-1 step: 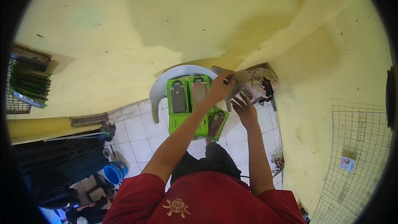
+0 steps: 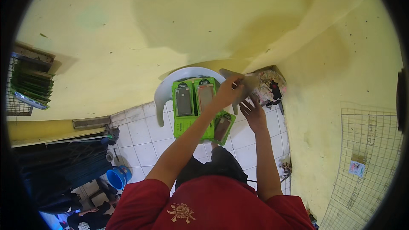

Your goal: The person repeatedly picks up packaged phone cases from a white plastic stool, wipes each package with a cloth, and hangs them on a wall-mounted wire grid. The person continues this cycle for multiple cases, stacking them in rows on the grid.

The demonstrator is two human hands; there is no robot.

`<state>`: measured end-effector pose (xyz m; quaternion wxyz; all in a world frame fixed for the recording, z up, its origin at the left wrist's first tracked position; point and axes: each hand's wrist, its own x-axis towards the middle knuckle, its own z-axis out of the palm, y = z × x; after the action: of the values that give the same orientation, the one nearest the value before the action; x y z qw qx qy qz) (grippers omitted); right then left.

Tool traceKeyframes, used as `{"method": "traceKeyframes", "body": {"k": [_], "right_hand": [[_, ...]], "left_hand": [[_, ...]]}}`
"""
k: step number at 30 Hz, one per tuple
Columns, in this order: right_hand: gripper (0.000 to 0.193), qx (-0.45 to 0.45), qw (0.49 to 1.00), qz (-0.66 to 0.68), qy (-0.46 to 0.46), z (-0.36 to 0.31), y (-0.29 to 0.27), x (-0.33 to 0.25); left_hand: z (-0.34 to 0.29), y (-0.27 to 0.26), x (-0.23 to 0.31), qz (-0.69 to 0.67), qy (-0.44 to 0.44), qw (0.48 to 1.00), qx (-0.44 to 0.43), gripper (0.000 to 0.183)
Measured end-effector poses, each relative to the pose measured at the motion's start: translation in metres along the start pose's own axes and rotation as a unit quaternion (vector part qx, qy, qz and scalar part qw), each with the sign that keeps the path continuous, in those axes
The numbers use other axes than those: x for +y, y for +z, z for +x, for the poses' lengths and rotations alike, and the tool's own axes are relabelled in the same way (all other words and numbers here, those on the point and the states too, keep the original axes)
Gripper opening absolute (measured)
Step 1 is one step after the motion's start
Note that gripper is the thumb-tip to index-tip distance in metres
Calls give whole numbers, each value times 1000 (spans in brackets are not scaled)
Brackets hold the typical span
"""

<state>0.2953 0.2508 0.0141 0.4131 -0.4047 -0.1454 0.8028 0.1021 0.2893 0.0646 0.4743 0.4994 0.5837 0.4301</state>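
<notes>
My left hand (image 2: 228,91) is closed on a grey-brown cloth (image 2: 249,84), which hangs to the right of a white plastic chair. Just below the cloth, my right hand (image 2: 254,116) has its fingers spread; whether its fingertips touch the cloth I cannot tell. On the chair (image 2: 164,87) lie green packages with clear windows. A dark grey phone case (image 2: 183,101) shows in one, a lighter one with a reddish edge (image 2: 205,98) beside it. A third package (image 2: 223,127), with a brownish case, lies tilted at the lower right, partly behind my left forearm.
Beyond my right hand, a bundle of patterned cloth (image 2: 269,86) sits in the wall corner. A wire grid (image 2: 366,157) leans on the right wall. More green packages (image 2: 32,85) hang at the left. A blue bucket (image 2: 118,176) stands on the tiled floor, near another person (image 2: 96,215).
My left hand and the cloth have shifted slightly to the right. My right hand has also edged right, fingers still spread. The packages stay where they were.
</notes>
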Motion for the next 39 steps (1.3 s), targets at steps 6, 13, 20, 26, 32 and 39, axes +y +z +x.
{"method": "traceKeyframes", "body": {"k": [6,13,20,26,32,39], "right_hand": [[75,-91,980,174,34,-38,10,-35],[60,-97,986,133,4,-58,6,-42],[49,-32,997,56,40,-66,6,-15],[47,11,995,55,78,-59,6,-4],[46,34,992,65,103,-59,5,3],[45,40,992,51,112,-63,-1,4]], "left_hand": [[-54,10,51,12,45,994,-98,38],[-111,7,57,25,48,985,-162,31],[-156,-13,21,20,12,988,-153,22],[-112,-62,-108,98,-172,975,104,30],[-62,-60,-200,243,-216,915,239,43],[-55,-58,-195,242,-281,905,210,36]]}}
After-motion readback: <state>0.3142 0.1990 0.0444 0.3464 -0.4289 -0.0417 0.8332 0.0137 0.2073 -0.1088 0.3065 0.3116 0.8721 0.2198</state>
